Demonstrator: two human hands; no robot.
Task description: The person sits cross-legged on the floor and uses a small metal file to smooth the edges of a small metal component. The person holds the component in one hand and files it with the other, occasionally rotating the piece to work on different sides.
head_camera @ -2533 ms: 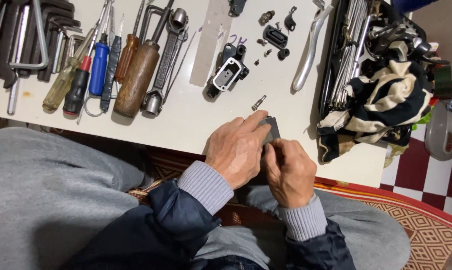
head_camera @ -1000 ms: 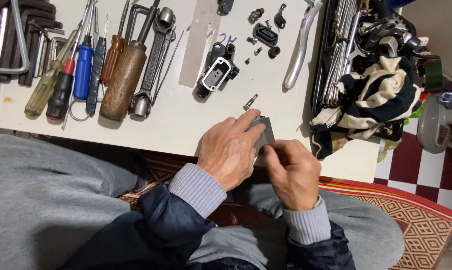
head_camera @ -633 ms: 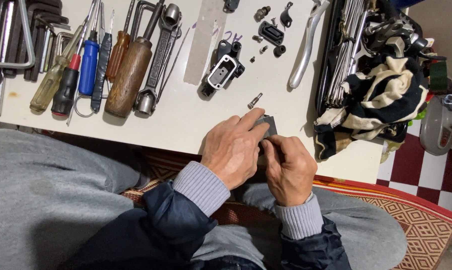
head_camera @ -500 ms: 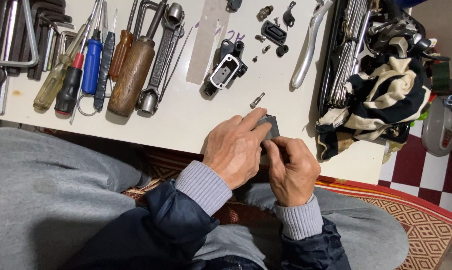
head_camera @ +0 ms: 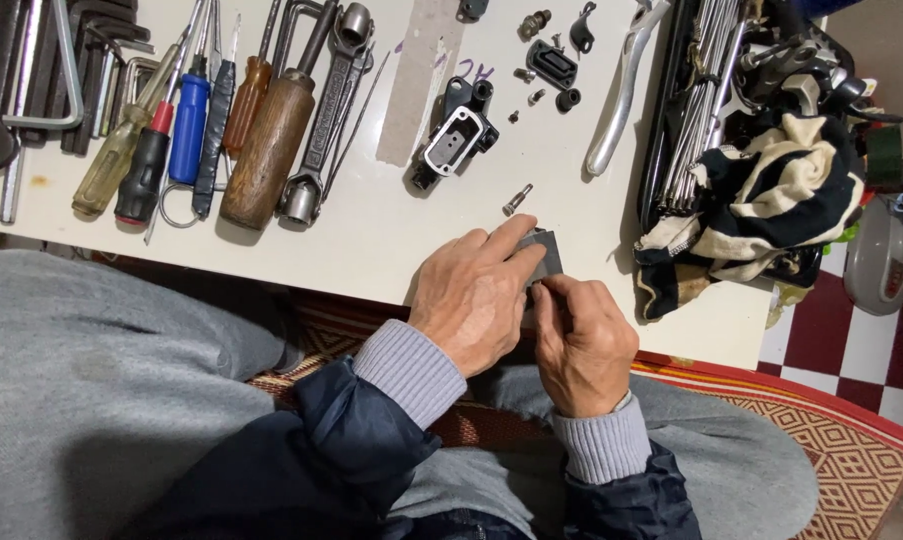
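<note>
Head camera looks down on a seated person's two hands meeting at the near edge of a white worktable [head_camera: 371, 250]. Left hand [head_camera: 476, 295] curls over a small dark grey flat piece [head_camera: 544, 262], fingers closed on its upper edge; right hand [head_camera: 583, 340] pinches the same piece from below with thumb and fingertips drawn together. Most of the piece is hidden by the fingers, so its shape cannot be told. At 12 o'clock from the hands, close by, lies a small silver bolt [head_camera: 517, 199]; farther at 11 o'clock sits a black metal housing [head_camera: 453, 135]. At 10 o'clock a row of screwdrivers includes a wooden-handled one [head_camera: 267, 150]. At 2 o'clock a striped cloth [head_camera: 761, 205] is heaped, with a silver lever [head_camera: 623, 90] toward 1 o'clock.
</note>
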